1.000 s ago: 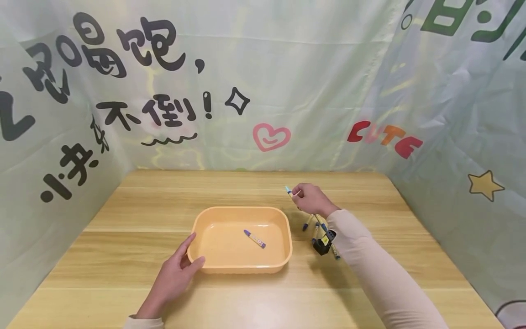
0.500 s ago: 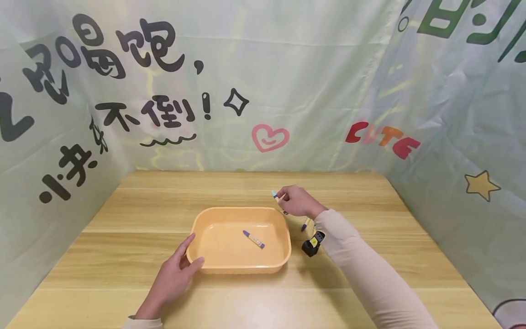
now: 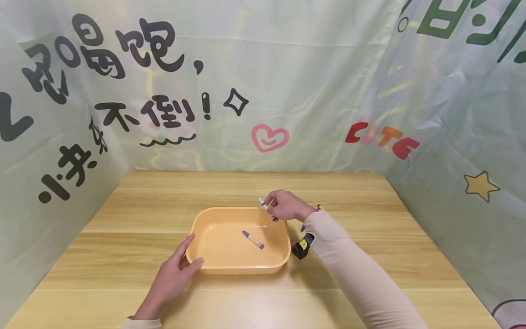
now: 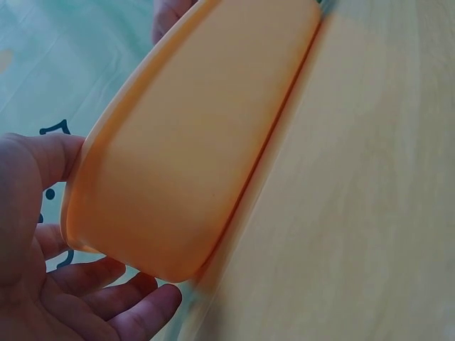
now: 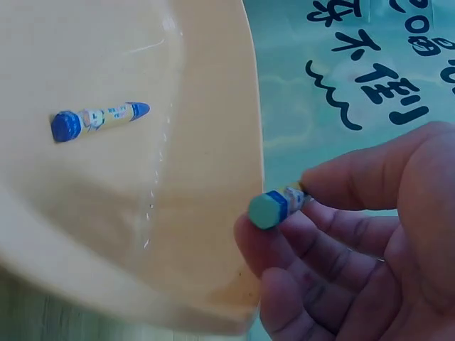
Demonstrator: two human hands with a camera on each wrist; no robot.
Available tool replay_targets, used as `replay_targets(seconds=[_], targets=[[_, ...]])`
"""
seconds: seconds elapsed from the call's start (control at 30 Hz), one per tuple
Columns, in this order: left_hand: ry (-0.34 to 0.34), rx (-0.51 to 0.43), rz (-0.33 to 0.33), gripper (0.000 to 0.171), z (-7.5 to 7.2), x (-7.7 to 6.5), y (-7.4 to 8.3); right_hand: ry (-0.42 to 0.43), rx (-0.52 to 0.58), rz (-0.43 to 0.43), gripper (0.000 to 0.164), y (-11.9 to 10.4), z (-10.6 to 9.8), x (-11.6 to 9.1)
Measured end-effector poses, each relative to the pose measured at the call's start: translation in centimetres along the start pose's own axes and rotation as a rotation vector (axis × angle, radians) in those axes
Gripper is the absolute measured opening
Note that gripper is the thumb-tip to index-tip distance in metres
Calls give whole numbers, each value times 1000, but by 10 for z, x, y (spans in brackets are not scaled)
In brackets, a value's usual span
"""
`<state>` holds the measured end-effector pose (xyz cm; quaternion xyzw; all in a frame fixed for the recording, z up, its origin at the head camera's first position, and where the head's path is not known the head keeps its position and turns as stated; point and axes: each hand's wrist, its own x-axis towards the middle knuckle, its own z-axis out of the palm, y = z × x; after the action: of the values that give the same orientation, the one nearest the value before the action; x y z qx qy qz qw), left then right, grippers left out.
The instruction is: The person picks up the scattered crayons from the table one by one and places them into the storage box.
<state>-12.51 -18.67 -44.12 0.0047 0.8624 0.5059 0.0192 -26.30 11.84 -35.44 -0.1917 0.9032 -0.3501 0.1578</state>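
A peach plastic tray (image 3: 230, 270) stands on the table, with one dark-blue crayon (image 3: 253, 239) lying inside it. My left hand (image 3: 173, 277) holds the tray's left end, the thumb at the near rim and the fingers along the left side; the left wrist view shows this hand (image 4: 64, 270) around the outer wall. Over the tray's far right corner, my right hand (image 3: 285, 204) pinches a light-blue crayon (image 3: 262, 203) between thumb and fingers. In the right wrist view that crayon (image 5: 266, 210) points its flat pale end at the camera.
More crayons (image 3: 303, 227) lie right of the tray, mostly hidden behind my right wrist and sleeve. A black wrist camera (image 3: 302, 246) hangs from that wrist, close to the tray's right side. Printed cloth (image 3: 320, 91) encloses the wooden table (image 3: 255, 301) at the back and sides.
My right hand has carried the light-blue crayon leftward, from beyond the tray's right side to above its far right corner. The left hand and the dark-blue crayon stay where they were.
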Motion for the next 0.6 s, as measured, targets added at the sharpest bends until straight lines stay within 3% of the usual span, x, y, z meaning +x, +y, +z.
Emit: replay_targets(seconds=[0.3, 0.6], targets=[[-13, -3, -9, 71, 0, -1, -1, -136, -13, 68, 11, -4, 12, 12], [-19, 6, -9, 72, 0, 0, -1, -192, -175, 143, 13, -14, 23, 16]])
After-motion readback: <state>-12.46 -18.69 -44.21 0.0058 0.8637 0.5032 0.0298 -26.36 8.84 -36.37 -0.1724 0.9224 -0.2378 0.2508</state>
